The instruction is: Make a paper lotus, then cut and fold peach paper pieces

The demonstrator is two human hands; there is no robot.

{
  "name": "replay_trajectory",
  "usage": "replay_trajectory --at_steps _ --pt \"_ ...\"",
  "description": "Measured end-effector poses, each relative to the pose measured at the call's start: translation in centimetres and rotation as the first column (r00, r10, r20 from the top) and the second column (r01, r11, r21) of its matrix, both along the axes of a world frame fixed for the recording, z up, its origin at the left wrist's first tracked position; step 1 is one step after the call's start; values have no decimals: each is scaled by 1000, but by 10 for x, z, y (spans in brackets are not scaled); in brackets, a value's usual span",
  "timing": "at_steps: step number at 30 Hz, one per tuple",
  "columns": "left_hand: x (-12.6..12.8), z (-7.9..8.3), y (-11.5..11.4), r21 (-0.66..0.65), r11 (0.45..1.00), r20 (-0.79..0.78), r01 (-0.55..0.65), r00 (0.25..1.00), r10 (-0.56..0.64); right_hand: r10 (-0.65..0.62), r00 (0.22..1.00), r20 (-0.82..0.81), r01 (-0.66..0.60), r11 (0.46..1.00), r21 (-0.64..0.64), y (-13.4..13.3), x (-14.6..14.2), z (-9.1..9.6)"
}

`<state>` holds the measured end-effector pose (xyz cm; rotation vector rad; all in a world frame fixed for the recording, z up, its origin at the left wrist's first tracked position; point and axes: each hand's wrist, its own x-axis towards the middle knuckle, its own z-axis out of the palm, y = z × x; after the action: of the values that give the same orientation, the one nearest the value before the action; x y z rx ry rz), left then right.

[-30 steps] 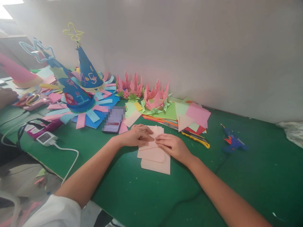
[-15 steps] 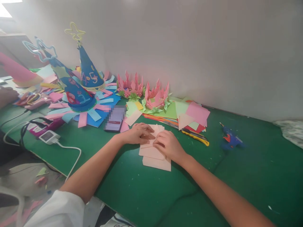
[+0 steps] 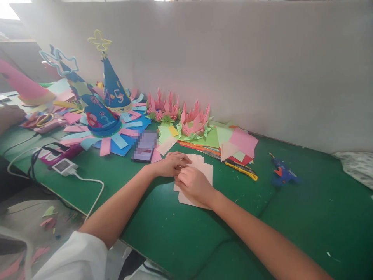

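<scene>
Pale pink paper (image 3: 206, 171) lies in a small overlapping pile on the green table, several layers showing at its edges. My left hand (image 3: 171, 164) is over the paper's upper left part, fingers curled and closed on its edge. Across the middle of the pile my right hand (image 3: 194, 183) is closed, its fingertips pressed together on the paper right beside the left fingers. The fold under the fingertips is mostly hidden.
Behind the hands are a phone (image 3: 145, 147), pink folded-paper crowns (image 3: 196, 119), coloured sheets (image 3: 243, 142) and a yellow cutter (image 3: 241, 171). A blue glue gun (image 3: 284, 171) rests to the right. Cone hats (image 3: 100, 116), a charger (image 3: 64, 167) and another person's hand (image 3: 11, 116) are left.
My right hand has slid left and slightly down across the paper, up to the left fingers. The paper's right side shows more, and the view has shifted slightly.
</scene>
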<state>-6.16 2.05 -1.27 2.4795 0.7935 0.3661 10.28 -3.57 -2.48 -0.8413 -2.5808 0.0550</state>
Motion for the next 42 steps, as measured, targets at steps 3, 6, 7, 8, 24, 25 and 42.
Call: replay_trajectory --at_steps 3,6,7,8,24,25,42 --pt "0 -1 1 6 1000 -8 8 1000 -8 6 1000 9 -6 999 47 0 -5 -3" --pt "0 -2 1 1 1000 -3 5 1000 -5 -15 1000 -12 15 999 31 -1 0 -4" --pt "0 -2 2 -3 1000 1 5 1000 -5 -33 999 -18 34 999 12 -2 4 -3" --pt "-1 -2 2 -8 1000 5 9 1000 -9 -56 998 -19 56 998 -13 -2 10 -2" --pt "-2 1 -1 -29 999 -1 22 1000 -22 -484 875 -21 469 856 -216 -13 79 10" --pt "-3 1 -2 -31 999 -2 22 1000 -22 -490 871 -23 476 855 -207 -13 80 11" --pt "-1 7 -2 -30 999 -34 18 999 -19 -155 987 48 156 988 -12 -25 78 5"
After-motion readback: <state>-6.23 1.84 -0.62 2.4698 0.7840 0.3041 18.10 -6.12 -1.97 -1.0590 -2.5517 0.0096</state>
